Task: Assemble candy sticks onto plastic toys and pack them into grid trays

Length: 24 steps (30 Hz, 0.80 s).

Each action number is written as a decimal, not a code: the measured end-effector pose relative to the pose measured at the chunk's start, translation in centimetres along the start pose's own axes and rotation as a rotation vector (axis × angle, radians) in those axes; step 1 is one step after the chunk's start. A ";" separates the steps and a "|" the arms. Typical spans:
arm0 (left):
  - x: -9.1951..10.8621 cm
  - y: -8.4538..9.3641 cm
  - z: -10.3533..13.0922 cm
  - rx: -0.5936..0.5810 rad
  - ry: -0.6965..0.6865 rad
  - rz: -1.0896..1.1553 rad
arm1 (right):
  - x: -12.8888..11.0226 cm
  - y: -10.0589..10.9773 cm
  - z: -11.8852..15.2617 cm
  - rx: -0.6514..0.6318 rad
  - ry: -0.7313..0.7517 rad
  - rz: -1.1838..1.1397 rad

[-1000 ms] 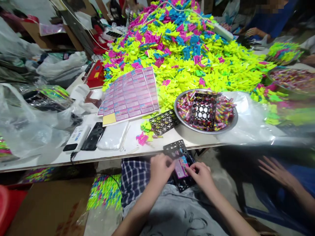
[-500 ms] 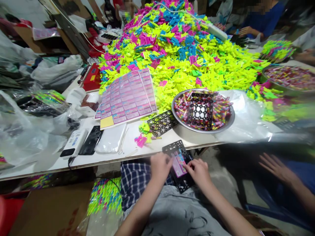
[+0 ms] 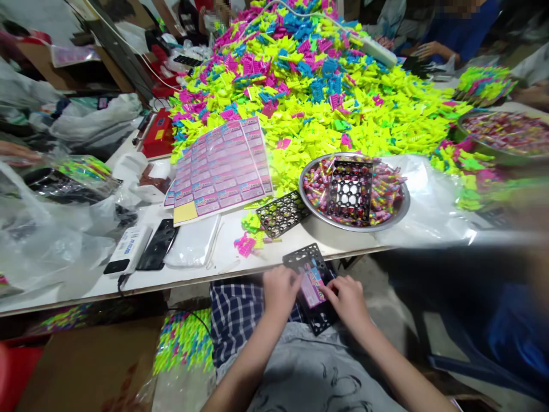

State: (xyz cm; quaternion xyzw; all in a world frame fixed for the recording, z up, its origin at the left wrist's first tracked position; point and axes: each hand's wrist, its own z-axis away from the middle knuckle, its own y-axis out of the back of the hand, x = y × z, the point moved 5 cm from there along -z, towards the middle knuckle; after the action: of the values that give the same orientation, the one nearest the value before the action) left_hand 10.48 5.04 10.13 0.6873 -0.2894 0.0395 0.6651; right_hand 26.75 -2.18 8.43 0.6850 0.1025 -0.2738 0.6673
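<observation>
On my lap, against the table edge, lies a black perforated plastic tray (image 3: 305, 256). A small pink and blue printed label (image 3: 314, 289) lies over its middle. My left hand (image 3: 279, 289) has its fingers closed at the label's left edge. Thumb and index finger of my right hand (image 3: 349, 298) pinch the label's right edge. Past my hands, a second black tray (image 3: 283, 215) leans on a metal bowl (image 3: 398, 217) of wrapped candies. A third black tray (image 3: 350, 191) lies on the candies.
A big heap of yellow, pink and blue plastic pieces (image 3: 377, 114) covers the table's back. Label sheets (image 3: 223, 166) lean on it. A phone (image 3: 158, 245), a white device (image 3: 128, 249) and clear bags (image 3: 193, 243) lie left. A person in blue (image 3: 463, 28) sits far right.
My hands stay nearly still on the label. The nearby person's open hand at the right has gone from sight. Another person's hand has appeared at the far left edge.
</observation>
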 end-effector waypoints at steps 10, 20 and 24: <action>0.2 0.0 -0.1 -0.022 -0.023 -0.031 | -0.2 0.1 -0.2 0.024 0.042 0.049; 0.3 -0.3 -0.2 -0.067 -0.046 -0.043 | -0.4 0.5 -0.1 0.046 0.061 0.118; 0.1 -0.1 -0.6 -0.097 -0.056 -0.087 | -0.6 0.7 0.0 0.069 0.082 0.170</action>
State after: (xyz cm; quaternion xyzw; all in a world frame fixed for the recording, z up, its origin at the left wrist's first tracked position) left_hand 10.82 5.57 10.14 0.6670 -0.2794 -0.0225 0.6903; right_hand 26.58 -2.12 9.35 0.7244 0.0617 -0.1914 0.6593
